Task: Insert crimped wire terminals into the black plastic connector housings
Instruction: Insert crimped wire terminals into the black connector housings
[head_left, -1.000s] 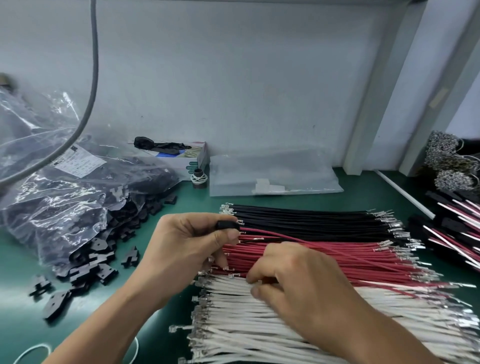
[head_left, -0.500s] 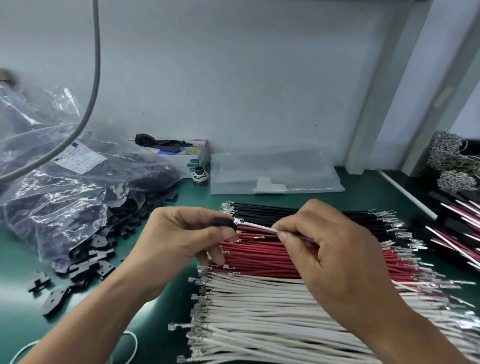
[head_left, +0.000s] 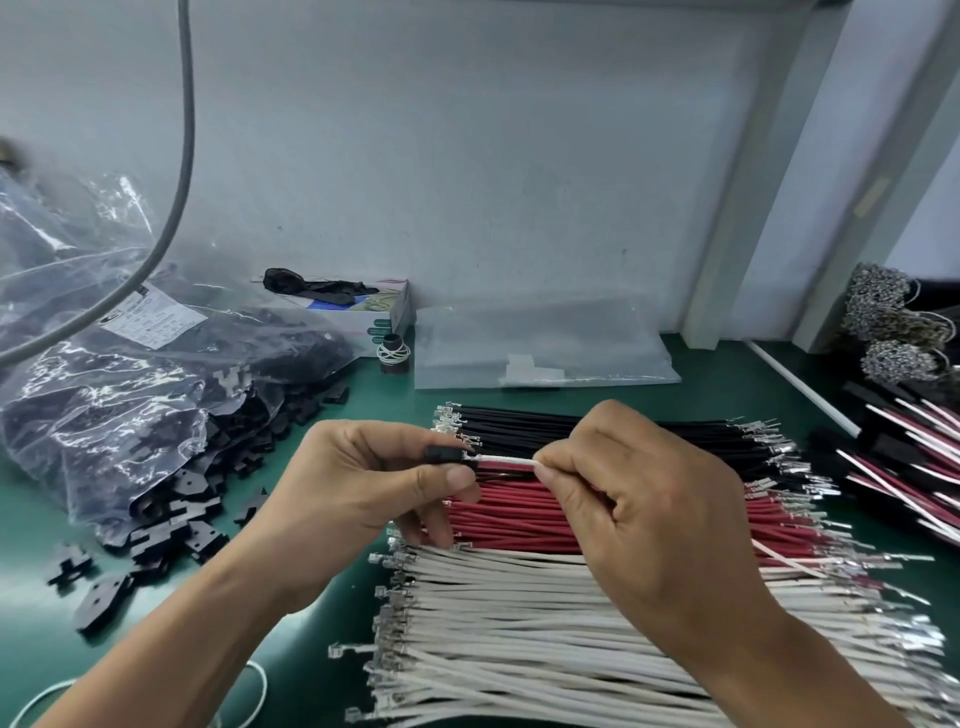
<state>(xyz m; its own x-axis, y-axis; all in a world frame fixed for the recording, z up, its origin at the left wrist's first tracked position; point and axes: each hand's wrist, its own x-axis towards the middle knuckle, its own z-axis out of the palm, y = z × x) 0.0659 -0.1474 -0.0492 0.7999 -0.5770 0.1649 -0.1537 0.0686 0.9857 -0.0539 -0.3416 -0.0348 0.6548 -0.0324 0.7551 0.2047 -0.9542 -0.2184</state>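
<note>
The right hand (head_left: 660, 525) pinches a white wire (head_left: 506, 460) between thumb and forefinger, with its other fingers curled into the palm. The left hand (head_left: 363, 488) clamps a small black connector housing (head_left: 442, 455) between thumb and curled fingers. The wire lies almost level, its long axis running left to right straight from the right fingertips into the housing's open face — so the housing sits directly left of the pinch and in line with it. The terminal at the wire's left end meets the housing mouth; whether it has seated is hard to tell, since the joint is small and partly shadowed. A push leftward along that axis looks like all the move needs, and the right hand is the one placed to give it.

Half a second ago the terminal tip stood clear of the housing with the wire angled down to the right; now the gap has closed and the wire has levelled. A second ago the right hand was down among the white wires (head_left: 545, 623).

Beneath both hands lie the sorted rows on the green mat (head_left: 311, 649) — black wires (head_left: 545, 426) farthest, red wires (head_left: 519, 519) in the middle, white nearest. A bag of housings (head_left: 130, 389) spills open to the left.
</note>
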